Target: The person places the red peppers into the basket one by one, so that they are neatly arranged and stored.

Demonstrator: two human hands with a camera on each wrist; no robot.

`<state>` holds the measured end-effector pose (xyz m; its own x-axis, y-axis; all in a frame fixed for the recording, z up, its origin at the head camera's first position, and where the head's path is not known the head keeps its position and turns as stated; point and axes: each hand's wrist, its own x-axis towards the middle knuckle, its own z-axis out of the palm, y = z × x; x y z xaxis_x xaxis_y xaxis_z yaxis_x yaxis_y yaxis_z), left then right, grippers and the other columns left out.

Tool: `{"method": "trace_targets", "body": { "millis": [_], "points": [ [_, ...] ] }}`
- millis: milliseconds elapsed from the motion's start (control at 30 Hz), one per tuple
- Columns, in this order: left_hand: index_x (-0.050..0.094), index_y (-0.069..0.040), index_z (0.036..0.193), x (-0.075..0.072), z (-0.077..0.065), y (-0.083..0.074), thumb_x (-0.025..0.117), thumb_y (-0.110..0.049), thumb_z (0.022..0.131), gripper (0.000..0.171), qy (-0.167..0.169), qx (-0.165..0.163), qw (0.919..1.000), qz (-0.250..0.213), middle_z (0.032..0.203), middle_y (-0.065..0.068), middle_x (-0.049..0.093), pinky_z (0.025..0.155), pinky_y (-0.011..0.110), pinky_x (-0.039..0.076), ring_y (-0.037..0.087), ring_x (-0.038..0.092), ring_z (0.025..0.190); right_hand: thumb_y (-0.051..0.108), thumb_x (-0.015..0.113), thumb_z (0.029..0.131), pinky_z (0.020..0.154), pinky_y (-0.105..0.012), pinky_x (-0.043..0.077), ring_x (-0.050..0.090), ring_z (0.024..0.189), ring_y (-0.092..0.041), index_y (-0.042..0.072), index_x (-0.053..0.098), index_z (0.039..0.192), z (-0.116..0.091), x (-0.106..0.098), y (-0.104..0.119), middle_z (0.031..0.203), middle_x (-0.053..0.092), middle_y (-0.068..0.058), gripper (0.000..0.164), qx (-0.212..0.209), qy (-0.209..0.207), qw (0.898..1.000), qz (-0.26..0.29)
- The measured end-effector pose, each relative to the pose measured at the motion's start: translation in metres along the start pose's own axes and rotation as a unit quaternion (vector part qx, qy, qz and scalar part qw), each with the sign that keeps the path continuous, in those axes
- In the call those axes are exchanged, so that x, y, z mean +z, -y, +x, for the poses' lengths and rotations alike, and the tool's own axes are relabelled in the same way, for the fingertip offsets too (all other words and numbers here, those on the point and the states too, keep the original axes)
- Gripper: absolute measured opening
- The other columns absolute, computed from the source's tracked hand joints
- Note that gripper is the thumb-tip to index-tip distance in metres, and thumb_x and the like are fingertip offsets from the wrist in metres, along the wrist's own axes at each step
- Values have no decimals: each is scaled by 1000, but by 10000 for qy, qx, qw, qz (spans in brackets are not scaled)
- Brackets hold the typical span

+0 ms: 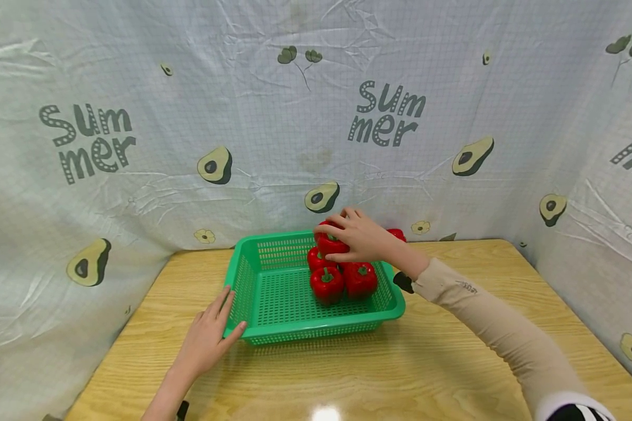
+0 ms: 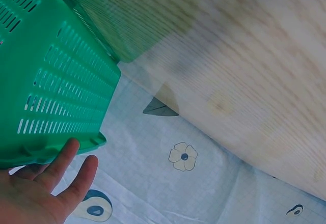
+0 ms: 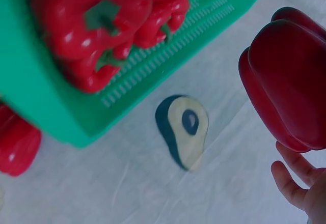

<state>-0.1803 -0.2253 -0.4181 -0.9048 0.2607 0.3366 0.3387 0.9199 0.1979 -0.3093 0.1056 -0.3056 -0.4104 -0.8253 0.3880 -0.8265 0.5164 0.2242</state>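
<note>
A green plastic basket with slotted walls stands on the table. Above its back right part, my right hand grips a red bell pepper; the right wrist view shows this held pepper large, clear of the basket, with fingertips against it. Several other red bell peppers sit in the basket's right half, partly hidden by the right hand and forearm. My left hand rests at the basket's front left corner, its fingers fairly straight along the rim. In the left wrist view, those fingers touch the rim.
One more red bell pepper lies outside the basket, behind its right end and partly covered by my forearm. The wooden table reaches back to a pale printed cloth, which hangs behind and on both sides.
</note>
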Motion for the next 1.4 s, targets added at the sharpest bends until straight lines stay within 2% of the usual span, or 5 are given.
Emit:
{"method": "trace_targets", "body": {
  "millis": [333, 667, 933, 1067, 1400],
  "points": [
    [31, 2, 137, 1, 1, 0, 52, -36, 88, 66, 24, -9, 10000, -19, 144, 19, 26, 90, 57, 37, 39, 41, 122, 50, 49, 85, 67, -31, 30, 36, 86, -19, 23, 43, 127, 27, 23, 15, 115, 49, 1, 50, 107, 252, 9996, 110],
    [31, 1, 137, 3, 1, 0, 49, -40, 89, 66, 26, -9, 10000, -37, 145, 18, 26, 90, 57, 36, 38, 40, 122, 49, 49, 86, 74, -37, 32, 37, 97, -21, 25, 39, 130, 47, 56, 20, 121, 46, 0, 51, 401, 525, 9975, 258],
    [32, 1, 137, 2, 1, 0, 50, -39, 88, 66, -51, -15, 10000, -39, 145, 18, 26, 90, 57, 37, 38, 41, 122, 49, 48, 87, 83, -43, 33, 36, 110, -22, 29, 35, 133, 57, 84, 24, 128, 41, 0, 52, 749, 1007, 9912, 432],
    [32, 2, 137, 2, 1, 1, 51, -37, 88, 65, -58, -11, 10000, -34, 144, 18, 27, 90, 57, 37, 38, 41, 122, 47, 50, 86, 87, -46, 32, 36, 112, -23, 28, 35, 133, 62, 95, 27, 130, 41, 0, 53, 794, 1112, 9887, 618],
    [33, 2, 137, 0, 1, 1, 53, -34, 87, 64, -66, -34, 10000, -64, 144, 18, 27, 89, 57, 37, 39, 41, 121, 51, 50, 84, 92, -47, 31, 37, 114, -22, 33, 32, 135, 75, 117, 31, 131, 38, 1, 57, 1116, 1543, 9805, 478]
  ]
}}
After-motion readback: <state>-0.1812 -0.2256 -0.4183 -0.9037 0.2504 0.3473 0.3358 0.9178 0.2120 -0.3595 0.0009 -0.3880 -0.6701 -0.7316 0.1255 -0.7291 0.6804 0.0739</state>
